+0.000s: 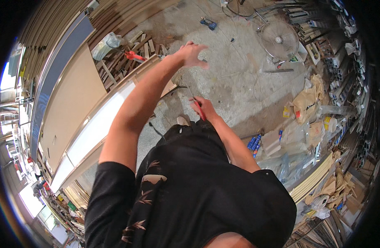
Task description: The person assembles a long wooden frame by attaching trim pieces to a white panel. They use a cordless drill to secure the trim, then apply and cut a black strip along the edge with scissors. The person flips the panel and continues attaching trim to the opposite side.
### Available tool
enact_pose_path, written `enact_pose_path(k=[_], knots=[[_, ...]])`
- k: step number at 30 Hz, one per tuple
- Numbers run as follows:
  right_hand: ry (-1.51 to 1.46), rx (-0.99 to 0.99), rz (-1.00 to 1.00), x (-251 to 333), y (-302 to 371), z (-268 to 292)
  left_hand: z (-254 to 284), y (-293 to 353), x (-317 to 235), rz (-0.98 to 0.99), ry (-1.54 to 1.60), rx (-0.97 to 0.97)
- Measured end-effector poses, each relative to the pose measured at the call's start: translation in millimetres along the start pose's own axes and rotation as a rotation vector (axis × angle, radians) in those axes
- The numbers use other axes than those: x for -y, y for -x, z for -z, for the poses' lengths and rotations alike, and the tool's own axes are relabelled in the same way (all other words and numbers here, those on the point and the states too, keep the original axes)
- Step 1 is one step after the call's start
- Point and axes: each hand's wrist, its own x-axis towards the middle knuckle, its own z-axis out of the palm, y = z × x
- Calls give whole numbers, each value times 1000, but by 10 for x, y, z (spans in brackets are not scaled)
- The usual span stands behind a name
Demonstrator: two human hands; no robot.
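Note:
My left hand (pixel 193 54) is stretched out over the floor beyond the end of a long workpiece, its fingers spread and nothing in it. Closer to my body, my right hand (pixel 205 107) is closed around a slim red-handled tool (pixel 200 110). A thin part seems to run up from that tool, but its exact kind cannot be made out. To the left lies a long panel with a beige face (pixel 72 97), a dark grey strip (pixel 62 56) along its far side and a white strip (pixel 100 118) along its near side.
A blue power tool (pixel 208 23) lies on the concrete floor (pixel 235 78) ahead. At the far right stands a round floor fan (pixel 279 40). Wood offcuts (pixel 148 46) and a red-orange tool (pixel 134 56) are behind the panel. Blue tubes (pixel 254 143) and crumpled brown paper (pixel 308 99) lie right.

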Motion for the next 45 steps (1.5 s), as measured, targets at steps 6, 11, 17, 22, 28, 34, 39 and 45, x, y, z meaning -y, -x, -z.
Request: enact_pose_path(k=[6, 11, 17, 22, 28, 34, 39, 45], knots=[[189, 32, -321, -1212, 234, 525, 261, 1157, -384, 100, 488, -498], [758, 223, -396, -2169, 450, 937, -160, 2974, -559, 233, 633, -580], [1133, 331, -330, -1322, -451, -516, -767, 5537, -691, 860, 474, -1014], [1206, 526, -207, -963, -828, -2688, -980, 7401, -740, 1309, 510, -1193], [1255, 793, -116, -783, -685, -5015, -1015, 8911, -694, 1548, 740, -1603], [1439, 977, -174, -1078, -450, -6656, -1005, 10743, -306, 1639, 725, -1590], [1606, 1210, -215, -1571, -323, -7961, -1026, 12455, -119, 1804, 634, -1441], [1752, 1542, 597, -2464, -561, -10528, -1189, 13768, -50, 1873, 675, -1520]])
